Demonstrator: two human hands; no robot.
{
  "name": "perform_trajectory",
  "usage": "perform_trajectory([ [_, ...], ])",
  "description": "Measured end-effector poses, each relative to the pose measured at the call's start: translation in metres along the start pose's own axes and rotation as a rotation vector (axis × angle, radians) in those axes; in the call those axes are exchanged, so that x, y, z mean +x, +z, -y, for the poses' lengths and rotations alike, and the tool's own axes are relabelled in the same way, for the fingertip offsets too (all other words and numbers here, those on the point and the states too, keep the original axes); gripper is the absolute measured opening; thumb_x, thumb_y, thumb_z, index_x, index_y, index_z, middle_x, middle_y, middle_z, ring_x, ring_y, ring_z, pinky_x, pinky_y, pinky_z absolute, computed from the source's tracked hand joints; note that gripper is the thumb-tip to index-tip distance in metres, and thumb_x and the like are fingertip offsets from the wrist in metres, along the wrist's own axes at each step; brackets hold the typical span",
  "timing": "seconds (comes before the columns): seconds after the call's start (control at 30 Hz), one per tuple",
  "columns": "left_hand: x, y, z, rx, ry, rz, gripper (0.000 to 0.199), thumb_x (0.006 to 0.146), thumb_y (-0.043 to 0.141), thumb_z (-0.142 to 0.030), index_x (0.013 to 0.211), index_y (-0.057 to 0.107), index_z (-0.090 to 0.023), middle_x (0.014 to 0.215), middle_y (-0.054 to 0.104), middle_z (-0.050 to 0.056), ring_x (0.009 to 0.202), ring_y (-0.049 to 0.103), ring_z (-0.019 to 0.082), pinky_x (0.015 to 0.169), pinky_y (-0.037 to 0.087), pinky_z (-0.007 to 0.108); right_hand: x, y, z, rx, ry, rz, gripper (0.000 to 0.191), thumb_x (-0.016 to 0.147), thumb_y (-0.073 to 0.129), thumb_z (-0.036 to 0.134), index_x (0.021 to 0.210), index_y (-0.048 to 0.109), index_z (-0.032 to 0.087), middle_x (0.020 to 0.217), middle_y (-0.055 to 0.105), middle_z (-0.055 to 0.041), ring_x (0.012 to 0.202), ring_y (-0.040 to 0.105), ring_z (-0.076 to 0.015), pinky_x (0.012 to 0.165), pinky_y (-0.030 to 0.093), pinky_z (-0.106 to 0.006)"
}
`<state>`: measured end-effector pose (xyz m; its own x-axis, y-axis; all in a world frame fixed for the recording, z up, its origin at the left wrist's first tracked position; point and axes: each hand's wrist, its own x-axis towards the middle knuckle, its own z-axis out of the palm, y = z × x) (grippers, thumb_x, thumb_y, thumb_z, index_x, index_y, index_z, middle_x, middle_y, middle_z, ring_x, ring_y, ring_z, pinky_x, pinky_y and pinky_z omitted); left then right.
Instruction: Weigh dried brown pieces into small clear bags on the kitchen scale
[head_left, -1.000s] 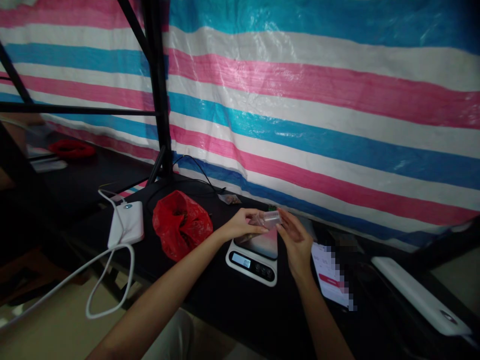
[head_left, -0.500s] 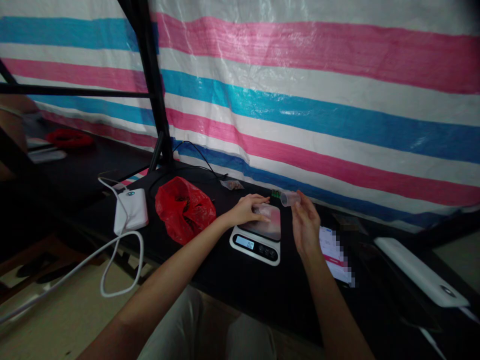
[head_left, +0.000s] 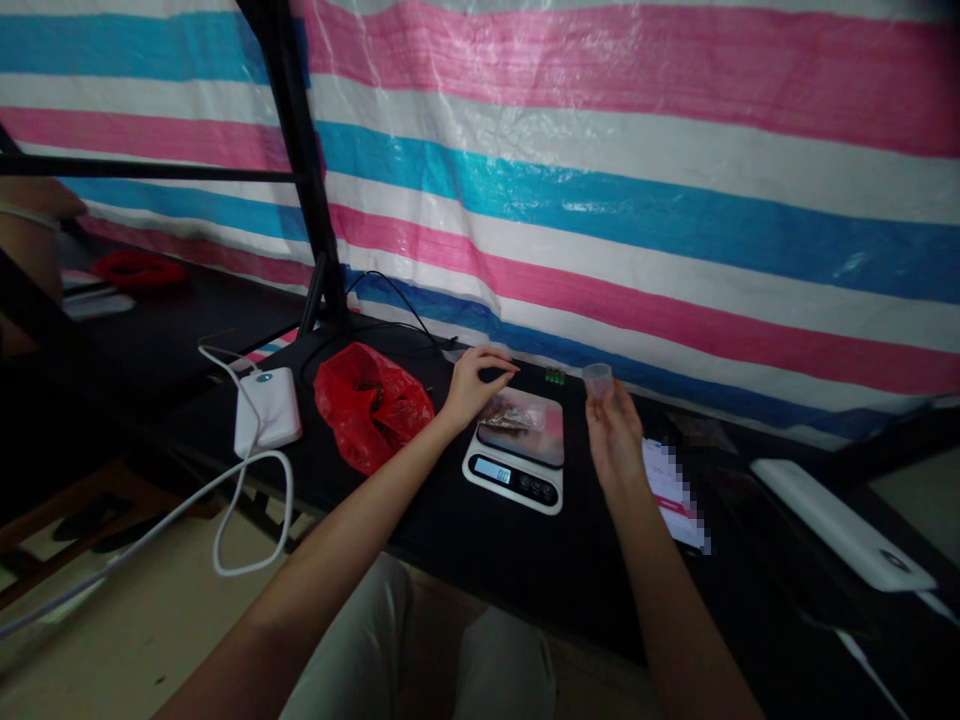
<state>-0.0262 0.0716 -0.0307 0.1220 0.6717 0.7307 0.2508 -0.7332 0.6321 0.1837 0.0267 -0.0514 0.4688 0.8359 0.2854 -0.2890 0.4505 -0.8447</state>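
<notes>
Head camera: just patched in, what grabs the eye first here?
The pink, blue and white striped tarp fills the background. Below it, on the dark table, a digital scale carries a small clear packet, with a crumpled red bag at its left. The right hand holds a small clear cup upright; the left hand hovers behind the scale.

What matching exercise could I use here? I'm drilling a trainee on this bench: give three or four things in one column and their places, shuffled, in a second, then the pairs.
Things:
1. small clear cup
2. red plastic bag
3. small packet
4. white power bank

Places:
A. lying on the platform of the kitchen scale
B. held up in the right hand
C. far left of the scale, with a white cable attached
D. on the black table just left of the left hand

Pairs: 1-B, 2-D, 3-A, 4-C
</notes>
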Motion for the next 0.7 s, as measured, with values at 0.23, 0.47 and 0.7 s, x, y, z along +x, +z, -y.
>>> perform_trajectory([
  [0.23,0.0006,0.0015,0.0014,0.010,0.032,-0.023,0.005,0.069,0.069,-0.015,0.072,0.070,-0.019,0.091,0.065,0.004,0.089,0.058,0.017,0.085,0.042,0.034,0.0004,-0.0024,-0.0075,0.006,-0.011,0.014,0.028,0.064,0.073,0.039,0.081,0.058,0.022,0.094,0.066,-0.0004,0.101,0.059,-0.0177,0.099,0.040,-0.042],
  [0.47,0.0009,0.0015,0.0001,0.018,0.055,-0.025,0.005,0.068,0.069,-0.013,0.067,0.067,-0.017,0.089,0.065,0.004,0.088,0.058,0.016,0.085,0.040,0.034,-0.0007,0.0010,-0.0053,0.080,0.081,0.027,0.029,0.060,0.076,0.035,0.076,0.057,0.021,0.088,0.067,0.0006,0.096,0.061,-0.0159,0.101,0.038,-0.041],
  [0.7,0.0006,0.0015,-0.0008,0.013,0.043,-0.008,0.006,0.067,0.068,-0.012,0.066,0.066,-0.018,0.088,0.065,0.003,0.089,0.057,0.016,0.086,0.041,0.034,-0.0025,0.0036,-0.0016,0.006,0.115,0.108,0.032,0.063,0.072,0.038,0.086,0.054,0.026,0.093,0.066,0.0026,0.092,0.062,-0.0154,0.095,0.040,-0.041],
])
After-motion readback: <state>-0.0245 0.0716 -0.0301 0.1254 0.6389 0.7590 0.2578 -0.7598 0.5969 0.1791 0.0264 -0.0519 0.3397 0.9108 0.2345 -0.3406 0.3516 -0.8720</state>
